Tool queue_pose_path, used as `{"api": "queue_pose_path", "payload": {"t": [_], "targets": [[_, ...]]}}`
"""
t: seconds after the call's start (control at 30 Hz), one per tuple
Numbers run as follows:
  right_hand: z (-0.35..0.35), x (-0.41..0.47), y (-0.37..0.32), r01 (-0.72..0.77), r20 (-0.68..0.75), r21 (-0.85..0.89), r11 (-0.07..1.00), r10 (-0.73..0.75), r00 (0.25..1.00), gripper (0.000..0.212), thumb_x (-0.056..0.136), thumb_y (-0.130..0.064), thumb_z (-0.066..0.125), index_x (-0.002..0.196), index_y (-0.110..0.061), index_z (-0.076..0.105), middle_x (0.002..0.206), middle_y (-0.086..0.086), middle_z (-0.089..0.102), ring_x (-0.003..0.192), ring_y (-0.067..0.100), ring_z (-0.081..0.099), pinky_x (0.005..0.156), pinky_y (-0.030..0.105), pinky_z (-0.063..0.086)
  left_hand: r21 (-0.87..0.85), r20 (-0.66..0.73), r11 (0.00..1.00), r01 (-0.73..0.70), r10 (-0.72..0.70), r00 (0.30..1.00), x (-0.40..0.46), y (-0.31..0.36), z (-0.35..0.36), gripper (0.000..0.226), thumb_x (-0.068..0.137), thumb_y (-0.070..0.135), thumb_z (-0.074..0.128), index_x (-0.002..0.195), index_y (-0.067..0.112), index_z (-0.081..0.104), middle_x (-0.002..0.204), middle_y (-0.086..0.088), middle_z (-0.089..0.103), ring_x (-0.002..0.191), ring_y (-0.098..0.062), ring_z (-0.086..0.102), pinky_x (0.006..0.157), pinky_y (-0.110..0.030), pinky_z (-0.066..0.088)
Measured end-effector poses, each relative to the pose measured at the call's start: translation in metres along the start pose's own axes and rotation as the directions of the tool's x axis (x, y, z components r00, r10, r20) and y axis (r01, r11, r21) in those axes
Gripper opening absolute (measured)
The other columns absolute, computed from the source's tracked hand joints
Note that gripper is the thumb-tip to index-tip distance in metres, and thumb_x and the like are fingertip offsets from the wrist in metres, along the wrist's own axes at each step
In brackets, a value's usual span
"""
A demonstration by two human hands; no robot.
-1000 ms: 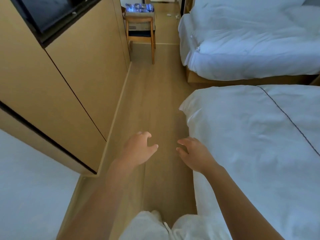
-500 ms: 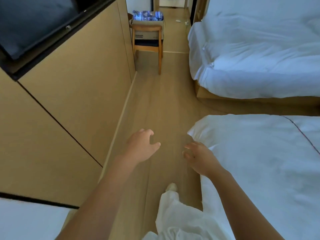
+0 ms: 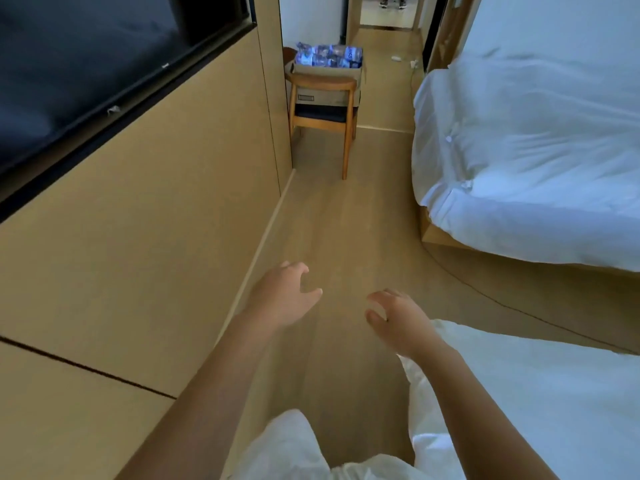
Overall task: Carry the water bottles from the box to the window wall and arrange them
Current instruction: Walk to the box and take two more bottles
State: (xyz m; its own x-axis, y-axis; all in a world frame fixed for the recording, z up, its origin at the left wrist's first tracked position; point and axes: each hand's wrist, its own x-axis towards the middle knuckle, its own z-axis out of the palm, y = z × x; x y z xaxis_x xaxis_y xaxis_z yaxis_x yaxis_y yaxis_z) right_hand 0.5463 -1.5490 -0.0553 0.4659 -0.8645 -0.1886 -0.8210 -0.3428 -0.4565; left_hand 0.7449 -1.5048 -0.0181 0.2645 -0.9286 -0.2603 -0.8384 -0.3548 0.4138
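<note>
Reaching forward over the pale wooden floor [image 3: 346, 230], left hand [image 3: 282, 296] and right hand [image 3: 398, 318] loosely curled, each grip released, grasping nothing. Sitting far ahead: blurred clear plastic water bottles [image 3: 329, 57] in a cardboard box [image 3: 327, 72], partly hidden behind the wooden chair [image 3: 323, 109].

Hotel-type twin bedroom. Evidence: two beds, far bed [image 3: 526, 150] and near bed [image 3: 540, 393], both in plain white duvets with a narrow gap between them. Wood-look floor [image 3: 346, 237] runs as an aisle along a light wood panelled wall [image 3: 156, 220] carrying a flat black TV screen [image 3: 86, 64]. Wooden chair [image 3: 323, 109] at the end of the panelling holds a cardboard box [image 3: 327, 72] packed with water bottles [image 3: 329, 57]. Behind it, a short corridor [image 3: 384, 36] leads out of the room.
</note>
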Motion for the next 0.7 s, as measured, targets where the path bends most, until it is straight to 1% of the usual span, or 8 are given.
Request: {"api": "queue_pose_path", "payload": {"t": [0.1,0.27,0.37,0.5,0.57,0.7], "targets": [[-0.011,0.051,0.007,0.007,-0.007,0.002,1.0,-0.007,1.0,0.041,0.095,-0.028,0.047,0.133,-0.014,0.049,0.13,0.003,0.053,0.122,0.02,0.045,0.097,0.03,0.038,-0.009,0.0,1.0,-0.006,0.006,1.0,0.054,0.004,-0.009,0.052,0.087,0.044,0.059,0.132,0.019,0.049,0.13,-0.004,0.051,0.117,-0.023,0.052,0.093,-0.032,0.043],[-0.034,0.157,0.01,0.012,-0.036,-0.012,1.0,-0.013,0.999,0.04,0.095,-0.03,0.046,0.132,-0.015,0.049,0.13,0.001,0.053,0.12,0.019,0.046,0.096,0.032,0.042,-0.012,-0.006,0.998,-0.056,0.056,0.998,0.163,0.008,-0.033,0.052,0.087,0.044,0.059,0.132,0.02,0.048,0.131,-0.003,0.05,0.117,-0.021,0.051,0.09,-0.031,0.042],[-0.05,0.227,0.005,0.008,-0.053,-0.017,1.0,-0.009,0.999,0.04,0.095,-0.03,0.047,0.132,-0.014,0.05,0.13,0.002,0.053,0.121,0.019,0.045,0.097,0.031,0.04,0.008,-0.003,0.997,-0.08,0.08,0.997,0.233,0.007,-0.057,0.052,0.087,0.045,0.058,0.132,0.021,0.048,0.131,-0.002,0.05,0.116,-0.021,0.052,0.088,-0.031,0.042],[-0.073,0.318,-0.006,-0.002,-0.063,-0.018,1.0,0.001,0.998,0.041,0.095,-0.031,0.047,0.132,-0.014,0.049,0.13,0.002,0.052,0.122,0.019,0.045,0.098,0.029,0.039,0.018,-0.014,0.995,-0.095,0.095,0.995,0.327,0.002,-0.1,0.052,0.087,0.046,0.057,0.132,0.021,0.048,0.132,-0.002,0.049,0.116,-0.022,0.052,0.091,-0.032,0.044],[-0.081,0.359,-0.01,-0.014,-0.081,-0.004,1.0,0.013,0.997,0.041,0.095,-0.031,0.047,0.132,-0.014,0.049,0.13,0.002,0.053,0.121,0.018,0.045,0.098,0.029,0.04,0.021,-0.017,0.995,-0.103,0.103,0.995,0.368,-0.001,-0.118,0.052,0.087,0.046,0.057,0.132,0.021,0.048,0.131,-0.001,0.049,0.114,-0.021,0.053,0.089,-0.031,0.044],[-0.09,0.426,-0.012,-0.039,-0.074,0.012,0.999,0.04,0.996,0.041,0.095,-0.032,0.047,0.132,-0.015,0.05,0.129,0.001,0.053,0.12,0.018,0.047,0.096,0.029,0.04,0.039,0.011,0.993,-0.111,0.111,0.994,0.437,-0.006,-0.136,0.052,0.087,0.046,0.056,0.132,0.021,0.047,0.132,-0.001,0.049,0.113,-0.02,0.054,0.087,-0.031,0.044]]}}
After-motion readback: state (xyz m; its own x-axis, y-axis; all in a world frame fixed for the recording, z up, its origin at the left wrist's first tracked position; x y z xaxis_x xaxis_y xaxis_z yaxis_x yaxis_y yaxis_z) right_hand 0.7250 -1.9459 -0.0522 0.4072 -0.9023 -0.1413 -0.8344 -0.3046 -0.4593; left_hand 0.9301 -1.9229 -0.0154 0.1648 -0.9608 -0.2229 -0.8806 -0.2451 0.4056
